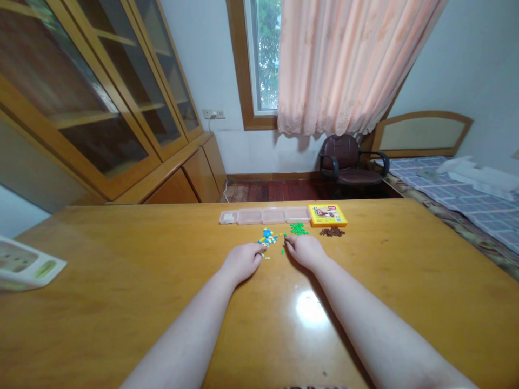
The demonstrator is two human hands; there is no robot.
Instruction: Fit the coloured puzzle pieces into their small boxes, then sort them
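My left hand (245, 261) is closed, its fingertips at the near edge of a mixed pile of small blue, white and yellow building pieces (267, 236). Whatever its fingers pinch is too small to make out. To the right, my right hand (307, 250) has its fingers bent together, thumb and index beside a small green piece (285, 235); whether it holds anything is hidden. Another loose green piece (283, 252) lies between the hands. Just beyond my right hand is a pile of green pieces (299, 228), and brown pieces (332, 231) are heaped farther right.
Behind the piles, a row of clear plastic compartments (261, 216) adjoins a yellow box (328, 215). A white plastic object (30, 265) stands at the table's left edge. Beyond the wooden table (162, 302) are a chair (348, 162), a cabinet (162, 162) and a bed (458, 183).
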